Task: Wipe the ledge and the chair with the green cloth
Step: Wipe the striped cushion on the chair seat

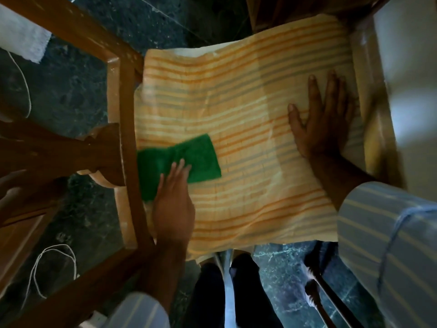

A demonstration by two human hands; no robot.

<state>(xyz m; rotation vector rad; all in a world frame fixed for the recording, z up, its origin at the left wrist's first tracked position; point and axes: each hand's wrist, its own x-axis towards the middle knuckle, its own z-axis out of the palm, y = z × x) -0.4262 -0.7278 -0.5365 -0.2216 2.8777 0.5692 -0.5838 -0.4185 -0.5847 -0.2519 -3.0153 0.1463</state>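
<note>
A wooden chair (128, 143) stands below me, its seat covered by an orange-and-cream striped cushion (241, 129). The green cloth (189, 159) lies flat on the cushion's left part, next to the wooden arm. My left hand (173, 204) presses on the cloth's near edge, fingers together and flat on it. My right hand (324, 121) rests palm down with fingers spread on the cushion's right side, holding nothing. No ledge is identifiable from this angle.
Dark green marble floor (71, 91) surrounds the chair. A white cord (39, 263) loops on the floor at lower left. A pale wall or panel (406, 74) borders the chair on the right. My legs (227, 292) stand at the front edge.
</note>
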